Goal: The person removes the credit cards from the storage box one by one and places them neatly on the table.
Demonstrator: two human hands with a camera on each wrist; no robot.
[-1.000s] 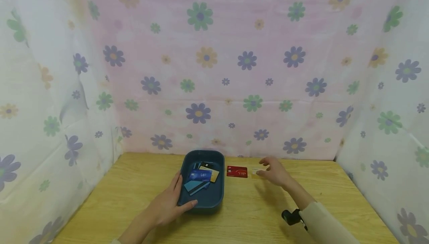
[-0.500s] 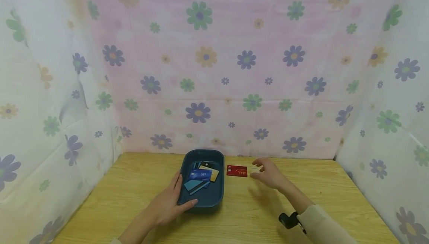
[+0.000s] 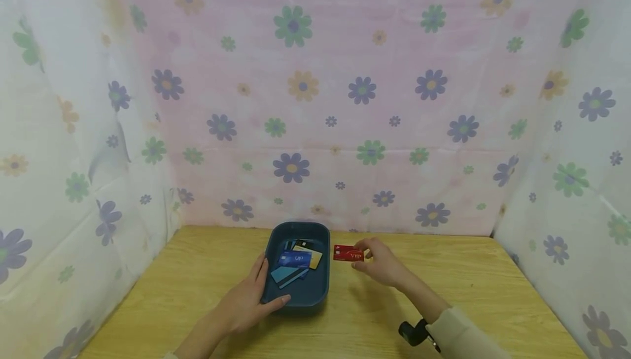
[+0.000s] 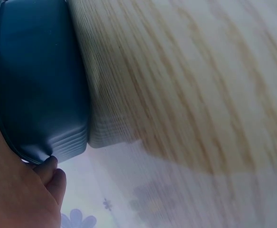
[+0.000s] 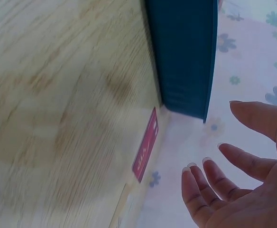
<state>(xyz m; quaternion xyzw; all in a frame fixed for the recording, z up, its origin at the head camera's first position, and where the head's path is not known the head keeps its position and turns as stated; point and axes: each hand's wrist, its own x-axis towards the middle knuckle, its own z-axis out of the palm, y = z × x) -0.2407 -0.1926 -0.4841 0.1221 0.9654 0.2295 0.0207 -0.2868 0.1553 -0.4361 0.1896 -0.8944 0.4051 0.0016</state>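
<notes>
A dark blue plastic bin [image 3: 304, 296] stands on the table with several cards in it. On top lie a blue VIP card [image 3: 293, 259] and a light blue card with a dark stripe [image 3: 287, 278]. A gold card [image 3: 316, 261] and a black card show behind them. My left hand [image 3: 246, 298] grips the bin's left side, its thumb over the near rim. Right of the bin, a red VIP card [image 3: 343, 252] lies flat. My right hand [image 3: 386, 265] hovers over its right end, fingers and thumb apart, holding nothing. A pale card [image 5: 121, 206] lies beside it in the right wrist view.
The bin and cards rest on a light wood-grain table [image 3: 197, 260]. Flower-printed cloth [image 3: 315, 129] encloses it at the back and both sides. A black device [image 3: 413, 333] is worn at the right wrist.
My right hand has moved left from over the pale card to over the red card's right end. The pale card is now hidden in the head view. My left hand stays on the bin.
</notes>
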